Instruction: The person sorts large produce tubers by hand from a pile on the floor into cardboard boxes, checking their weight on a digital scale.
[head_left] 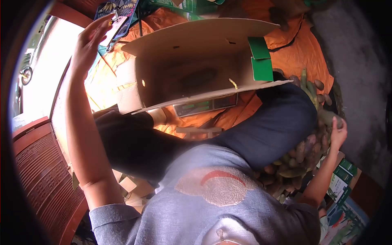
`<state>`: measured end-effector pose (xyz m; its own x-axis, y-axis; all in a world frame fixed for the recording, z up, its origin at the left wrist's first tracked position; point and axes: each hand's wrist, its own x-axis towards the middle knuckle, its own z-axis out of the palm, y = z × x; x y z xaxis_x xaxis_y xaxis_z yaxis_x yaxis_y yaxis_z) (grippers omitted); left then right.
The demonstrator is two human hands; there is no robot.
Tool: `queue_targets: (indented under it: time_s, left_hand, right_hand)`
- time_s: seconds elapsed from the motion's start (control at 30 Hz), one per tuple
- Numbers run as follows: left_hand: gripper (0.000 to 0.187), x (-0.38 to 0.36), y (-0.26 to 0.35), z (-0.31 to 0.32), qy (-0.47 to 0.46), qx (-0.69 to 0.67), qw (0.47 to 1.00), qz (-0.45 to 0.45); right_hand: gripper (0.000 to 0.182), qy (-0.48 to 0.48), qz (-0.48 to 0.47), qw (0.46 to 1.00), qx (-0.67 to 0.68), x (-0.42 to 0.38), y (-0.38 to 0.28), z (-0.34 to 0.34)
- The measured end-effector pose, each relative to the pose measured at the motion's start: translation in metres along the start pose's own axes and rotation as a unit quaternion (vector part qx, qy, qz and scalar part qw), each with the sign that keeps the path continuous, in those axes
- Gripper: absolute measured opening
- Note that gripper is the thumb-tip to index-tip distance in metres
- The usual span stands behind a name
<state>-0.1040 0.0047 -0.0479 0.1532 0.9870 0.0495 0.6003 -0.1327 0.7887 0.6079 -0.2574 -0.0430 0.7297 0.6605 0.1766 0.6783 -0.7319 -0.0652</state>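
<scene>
My left hand (pixel 87 49) is raised at the upper left with its fingers stretched out, close to a phone-like pink object (pixel 117 25); I see nothing gripped in it. At the far right my right hand (pixel 339 134) has its fingers closed on a long greenish-brown tuber (pixel 328 117), at the edge of a pile of tubers (pixel 300 153). Between my raised left arm and bent right leg stands an open cardboard box (pixel 163 53) with green patches (pixel 261 69) at its right end. The box's inside is mostly in shadow.
A digital scale (pixel 204 105) shows under the box's near edge. Orange sheeting (pixel 322 61) covers the floor around it. Printed green cartons (pixel 339 185) lie at lower right, and a red-brown slatted panel (pixel 45 175) stands at left. Grey floor (pixel 347 53) is at far right.
</scene>
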Motion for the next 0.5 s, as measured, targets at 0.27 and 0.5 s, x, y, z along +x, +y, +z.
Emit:
queue_targets:
  time_s: [0.27,0.5]
  left_hand:
    - [0.041,-0.006,0.032,0.052,-0.106,0.092,0.985,0.099]
    - [0.033,-0.012,0.038,0.056,-0.124,0.056,0.978,0.155]
  right_hand:
    - [0.047,-0.133,-0.253,0.806,0.518,-0.019,-0.209,-0.122]
    - [0.038,-0.455,-0.347,0.712,0.406,-0.094,-0.380,-0.071]
